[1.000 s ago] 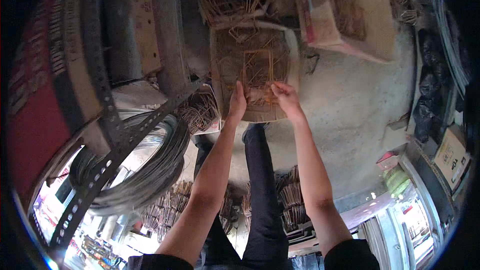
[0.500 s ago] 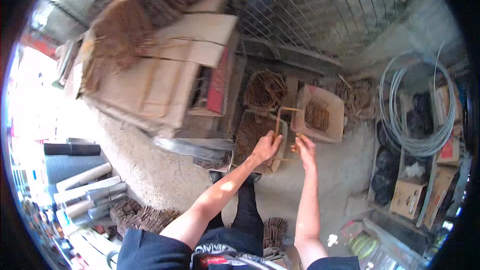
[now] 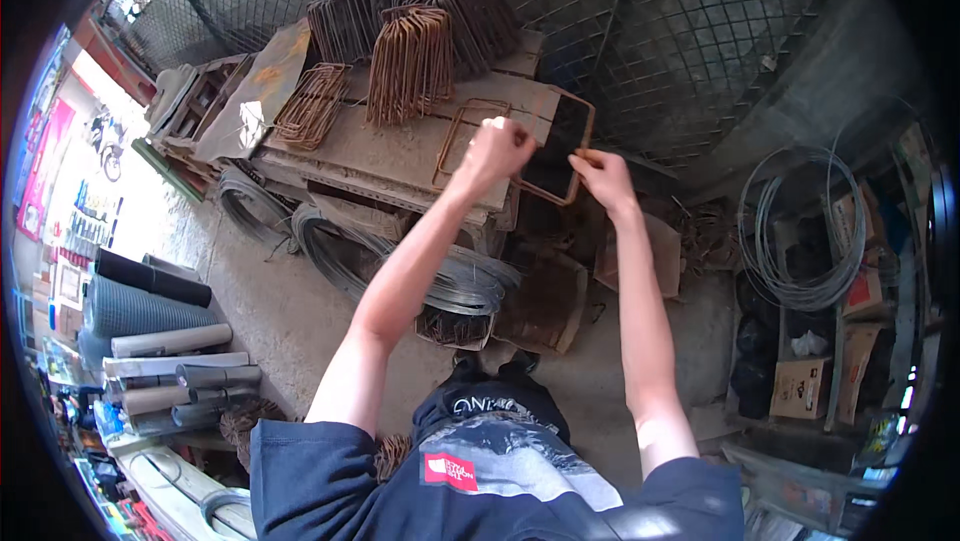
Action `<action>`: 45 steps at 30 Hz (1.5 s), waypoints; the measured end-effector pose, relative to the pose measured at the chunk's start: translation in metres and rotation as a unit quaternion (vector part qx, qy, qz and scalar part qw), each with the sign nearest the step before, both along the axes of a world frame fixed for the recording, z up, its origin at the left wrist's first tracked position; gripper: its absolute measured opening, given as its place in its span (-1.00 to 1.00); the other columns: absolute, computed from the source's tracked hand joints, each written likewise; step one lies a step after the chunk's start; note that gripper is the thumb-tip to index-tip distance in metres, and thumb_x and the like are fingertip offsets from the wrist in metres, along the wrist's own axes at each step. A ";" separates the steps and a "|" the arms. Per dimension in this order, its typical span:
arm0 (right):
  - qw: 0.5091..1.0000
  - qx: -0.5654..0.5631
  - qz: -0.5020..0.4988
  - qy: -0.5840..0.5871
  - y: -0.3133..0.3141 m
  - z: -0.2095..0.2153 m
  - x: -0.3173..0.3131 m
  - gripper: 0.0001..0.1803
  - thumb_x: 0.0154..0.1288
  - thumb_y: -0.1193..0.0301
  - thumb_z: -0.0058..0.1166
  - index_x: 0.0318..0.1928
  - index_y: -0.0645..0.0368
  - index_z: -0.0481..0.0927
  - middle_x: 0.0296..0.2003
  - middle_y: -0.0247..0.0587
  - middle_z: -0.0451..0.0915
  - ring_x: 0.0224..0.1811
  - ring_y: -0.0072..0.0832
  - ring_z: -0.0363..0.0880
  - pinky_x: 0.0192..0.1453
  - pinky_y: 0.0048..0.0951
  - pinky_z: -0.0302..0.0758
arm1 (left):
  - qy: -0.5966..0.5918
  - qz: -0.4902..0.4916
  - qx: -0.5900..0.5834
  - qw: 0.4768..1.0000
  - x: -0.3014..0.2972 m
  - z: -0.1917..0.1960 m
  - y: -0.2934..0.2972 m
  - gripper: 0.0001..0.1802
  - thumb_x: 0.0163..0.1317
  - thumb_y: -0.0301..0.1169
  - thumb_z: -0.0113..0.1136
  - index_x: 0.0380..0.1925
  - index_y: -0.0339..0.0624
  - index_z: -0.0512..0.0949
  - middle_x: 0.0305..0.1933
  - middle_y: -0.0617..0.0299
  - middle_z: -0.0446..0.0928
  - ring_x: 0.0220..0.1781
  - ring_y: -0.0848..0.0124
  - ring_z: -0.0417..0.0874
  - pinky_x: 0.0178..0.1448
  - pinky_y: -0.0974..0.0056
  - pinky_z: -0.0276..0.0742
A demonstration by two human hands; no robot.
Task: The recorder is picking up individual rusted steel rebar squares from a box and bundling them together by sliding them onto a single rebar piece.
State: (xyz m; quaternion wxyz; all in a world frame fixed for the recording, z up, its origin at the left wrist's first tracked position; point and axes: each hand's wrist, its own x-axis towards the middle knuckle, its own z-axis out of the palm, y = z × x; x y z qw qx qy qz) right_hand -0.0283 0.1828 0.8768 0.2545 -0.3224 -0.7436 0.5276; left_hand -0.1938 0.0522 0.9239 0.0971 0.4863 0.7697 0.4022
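Concrete floor (image 3: 270, 311), wire-mesh wall (image 3: 700, 31).

Head-worn fisheye, steeply downward, near outstretched forearms

Bright daylight overexposed at left, shaded right side, strong fisheye bending, dark rim

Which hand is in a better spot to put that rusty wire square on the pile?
Probably the left hand: it grips the rusty wire square right above the wooden pallet with the stirrup piles. The right hand holds the far edge.
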 end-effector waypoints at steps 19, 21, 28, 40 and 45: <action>0.876 -0.437 -0.116 0.168 -0.045 -0.103 -0.185 -0.78 0.11 0.39 0.07 -0.33 0.28 0.40 -0.48 0.07 0.52 -0.50 -0.16 0.55 -0.55 -0.35 0.52 | 0.149 0.119 -0.094 0.977 -0.109 -0.090 -0.065 -0.54 -0.01 -0.10 0.26 -0.31 -0.31 0.56 -0.13 -0.10 0.45 -0.05 -0.02 0.47 -0.04 -0.01 0.45; 0.981 0.104 -0.163 0.020 0.047 -0.135 -0.097 -0.70 0.05 0.31 0.17 -0.32 0.29 0.47 -0.45 -0.01 0.57 -0.41 -0.21 0.59 -0.40 -0.38 0.54 | 0.196 0.058 -0.047 0.978 -0.046 -0.053 0.000 -0.50 0.01 -0.06 0.23 -0.23 -0.30 0.53 -0.18 -0.09 0.46 -0.06 -0.01 0.48 -0.03 0.02 0.45; 0.980 0.056 -0.119 -0.149 -0.026 -0.037 -0.056 -0.61 -0.02 0.20 0.24 -0.24 0.22 0.63 -0.26 -0.05 0.63 -0.14 -0.27 0.59 -0.01 -0.37 0.47 | 0.114 -0.073 0.055 0.989 -0.046 -0.058 -0.006 -0.56 0.08 -0.15 0.23 -0.17 -0.28 0.52 -0.20 -0.03 0.57 -0.10 0.19 0.58 -0.05 0.19 0.50; 0.935 -0.261 -0.143 -0.191 0.033 -0.188 0.159 -0.70 0.15 0.20 0.12 -0.46 0.21 0.57 -0.57 -0.32 0.53 -0.53 -0.57 0.47 -0.49 -0.52 0.35 | -0.134 -0.353 -0.098 0.921 0.149 -0.150 0.088 -0.64 0.16 -0.19 0.18 -0.33 -0.34 0.56 -0.39 0.03 0.60 -0.35 0.34 0.61 -0.20 0.28 0.50; 0.915 -0.265 -0.144 -0.269 -0.001 -0.345 0.228 -0.62 0.19 0.17 0.03 -0.46 0.30 0.57 -0.47 -0.05 0.59 -0.35 -0.27 0.56 -0.21 -0.25 0.42 | -0.216 -0.264 -0.297 0.892 0.188 -0.321 0.062 -0.57 0.13 -0.09 0.15 -0.27 -0.30 0.55 -0.29 -0.05 0.60 -0.16 0.13 0.62 -0.09 0.16 0.49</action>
